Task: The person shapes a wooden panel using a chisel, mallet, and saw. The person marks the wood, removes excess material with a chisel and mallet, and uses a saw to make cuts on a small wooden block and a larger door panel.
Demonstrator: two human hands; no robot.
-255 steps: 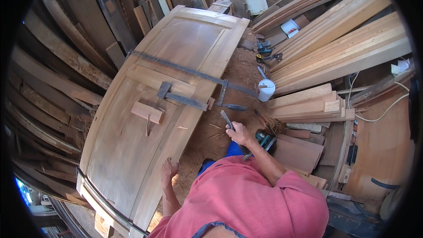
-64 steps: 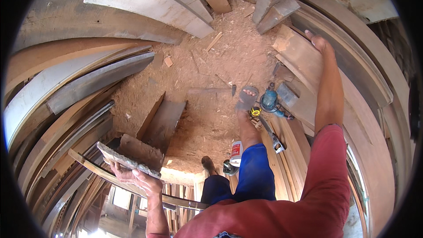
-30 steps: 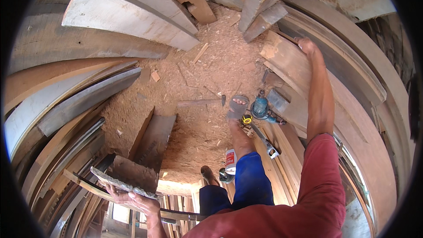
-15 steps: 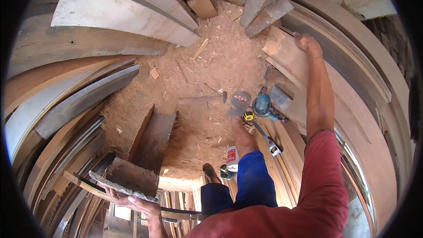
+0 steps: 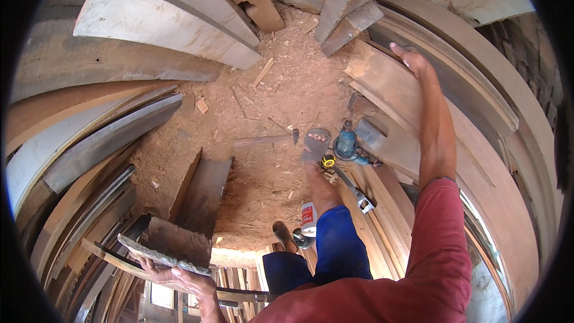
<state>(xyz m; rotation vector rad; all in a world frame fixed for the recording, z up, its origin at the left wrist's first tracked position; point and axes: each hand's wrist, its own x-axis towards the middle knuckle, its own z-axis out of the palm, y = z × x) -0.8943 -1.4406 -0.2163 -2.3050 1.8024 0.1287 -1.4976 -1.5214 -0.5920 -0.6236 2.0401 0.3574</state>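
Observation:
At the lower left, my left hand [image 5: 185, 280] is closed on the near edge of a brown board [image 5: 179, 240] with a pale, crumbly rim; its fingers are partly hidden beneath that rim. My right arm stretches out to the far right, where my right hand [image 5: 412, 61] holds the upper edge of a wide plank [image 5: 391, 84] leaning among others. One digit sticks out past the edge, and the remaining fingers are partly hidden. Below this plank, a blue power tool [image 5: 345, 143] lies by my sandalled foot [image 5: 317, 142], with a yellow tape measure [image 5: 328, 161] close to it.
A handsaw [image 5: 357, 192] and a white-and-red tub [image 5: 308, 218] are near my legs. A hammer [image 5: 269, 140] lies on the sawdust-covered ground [image 5: 275, 93]. Leaning boards [image 5: 113, 137] crowd the left side, and thick timbers [image 5: 347, 0] stand at the far end.
The view has shifted slightly, so most things appear a little farther left. On my right hand, a digit now extends from what was a tighter grip. My left hand keeps its hold.

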